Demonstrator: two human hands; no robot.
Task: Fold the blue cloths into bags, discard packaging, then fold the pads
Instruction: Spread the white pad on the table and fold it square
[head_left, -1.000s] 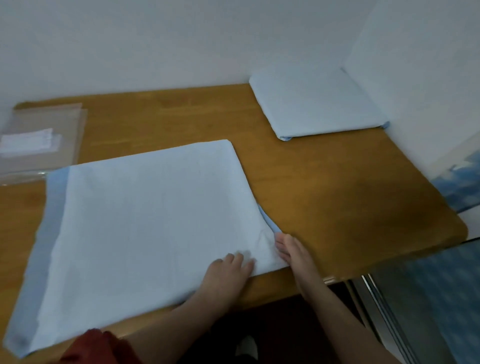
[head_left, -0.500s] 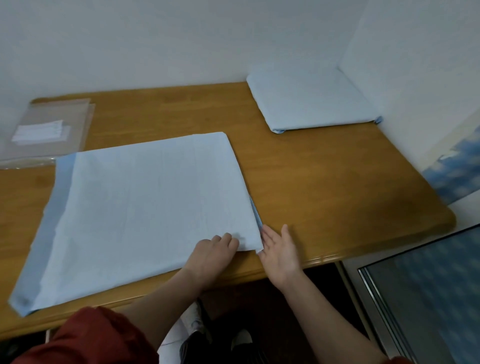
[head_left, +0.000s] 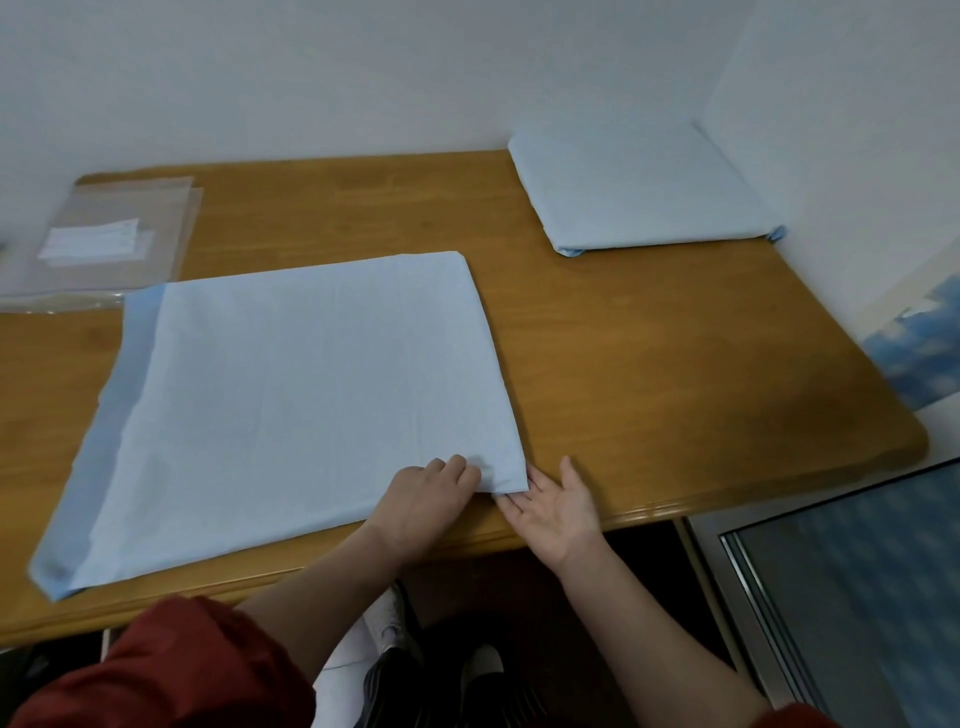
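Note:
A large pale blue cloth (head_left: 291, 395) lies flat on the wooden table (head_left: 649, 374), folded over with a darker blue strip along its left edge. My left hand (head_left: 426, 499) rests knuckles up on the cloth's near right corner, fingers curled and pressing it down. My right hand (head_left: 558, 506) lies palm up beside that corner, its fingertips tucked just under the cloth's edge. A second blue cloth (head_left: 639, 192), folded into a smaller square, sits at the table's far right against the wall.
Clear plastic packaging (head_left: 98, 244) with white folded pads inside lies at the table's far left. Walls close off the back and right sides. A glass-fronted frame (head_left: 831, 597) stands to the right below the table edge. My shoes show under the table.
My right hand has turned palm up and slid its fingertips under the cloth's near right corner. The left hand stayed on that corner. The darker blue flap sticking out at the right edge is gone.

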